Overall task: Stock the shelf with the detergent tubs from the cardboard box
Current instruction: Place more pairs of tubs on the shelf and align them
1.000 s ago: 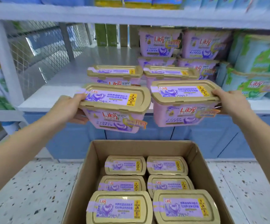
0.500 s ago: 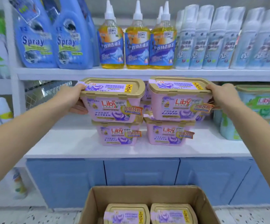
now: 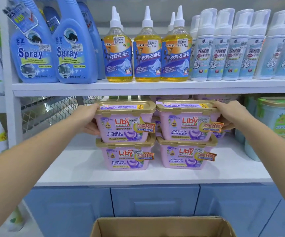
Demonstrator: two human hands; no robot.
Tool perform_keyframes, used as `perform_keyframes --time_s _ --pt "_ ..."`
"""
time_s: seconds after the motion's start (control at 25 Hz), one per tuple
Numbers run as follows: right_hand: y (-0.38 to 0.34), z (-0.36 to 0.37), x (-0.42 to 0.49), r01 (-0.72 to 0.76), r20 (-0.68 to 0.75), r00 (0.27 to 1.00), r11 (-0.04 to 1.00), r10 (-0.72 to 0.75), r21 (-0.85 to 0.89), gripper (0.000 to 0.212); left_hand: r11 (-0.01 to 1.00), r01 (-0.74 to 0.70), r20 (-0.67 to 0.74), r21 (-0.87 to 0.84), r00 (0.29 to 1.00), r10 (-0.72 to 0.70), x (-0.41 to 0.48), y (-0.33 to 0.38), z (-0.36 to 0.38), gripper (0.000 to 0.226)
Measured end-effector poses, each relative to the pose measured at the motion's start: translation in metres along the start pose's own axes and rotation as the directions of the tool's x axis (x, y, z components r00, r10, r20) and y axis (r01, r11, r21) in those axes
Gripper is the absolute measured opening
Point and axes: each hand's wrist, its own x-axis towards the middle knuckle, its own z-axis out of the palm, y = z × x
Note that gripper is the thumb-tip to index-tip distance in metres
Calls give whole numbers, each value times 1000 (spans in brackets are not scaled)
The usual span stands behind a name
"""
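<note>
Tubs of pink detergent with gold lids stand two across and two high near the middle of the white shelf (image 3: 90,168). The upper left tub (image 3: 124,124) sits squarely over the lower left tub (image 3: 126,157), and the upper right tub (image 3: 187,123) over the lower right tub (image 3: 186,155); each upper base meets the lid beneath it, though whether its full weight is down I cannot tell. The two stacks stand just beside each other, labels facing out.

The left hand (image 3: 87,117) grips the outer end of the upper left tub, fingers curled over the lid's edge and thumb against the wall below; the right hand (image 3: 227,115) grips the outer end of the upper right tub the same way, fingers on the lid and thumb under the rim.

More pink tubs show dimly behind the stacks; green tubs (image 3: 281,117) stand to the right, wire mesh (image 3: 49,110) closes the shelf's left side.

On the upper shelf (image 3: 155,87) stand blue spray bottles (image 3: 34,48), yellow bottles (image 3: 147,53) and white pump bottles (image 3: 218,48); blue cabinet doors (image 3: 155,200) lie below the shelf; the cardboard box (image 3: 162,226) shows only its far rim at the bottom edge, its contents out of view.
</note>
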Motion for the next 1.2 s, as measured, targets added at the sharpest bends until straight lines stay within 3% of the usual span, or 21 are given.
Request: perform_keyframes --time_s 0.08,0.28,0.36,0.44,0.56,0.64,0.68,0.76,0.92,1.04,1.12,1.2 --pt "2 -1 -5 21 7 1000 1000 -21 12 63 999 -25 -17 -24 1000 24 1 -6 1 58" --pt "40 4 -24 178 -20 984 979 -177 101 108 972 -232 -147 -50 964 222 -10 -50 16 70" --pt "66 13 -37 252 -86 966 958 -242 134 91 920 -389 -189 52 900 392 -20 -78 24 73" --pt "93 25 -54 273 -128 959 948 -254 161 69 888 -448 -224 108 859 460 -31 -110 34 86" --pt "128 47 -71 236 -81 971 955 -225 182 48 938 -337 -197 85 917 347 -35 -149 51 102" --pt "144 63 -75 192 47 978 969 -201 158 54 952 -293 -130 91 944 303 -33 -158 61 110" --pt "148 70 -76 188 108 973 974 -202 125 60 949 -303 -109 86 944 311 -31 -158 64 113" --pt "149 80 -73 183 176 965 981 -192 65 51 933 -356 -93 51 928 360 -29 -153 67 118" --pt "149 90 -63 169 117 978 984 -174 49 41 878 -476 -76 -45 878 472 -26 -150 70 99" --pt "149 93 -57 169 109 979 985 -171 21 42 914 -370 -28 -167 928 371 -23 -160 73 108" --pt "146 98 -52 163 111 981 987 -162 5 43 958 -273 7 -92 961 275 -20 -166 80 107" --pt "143 104 -47 148 84 986 989 -146 -14 45 967 -233 -2 102 972 234 -16 -164 88 85"
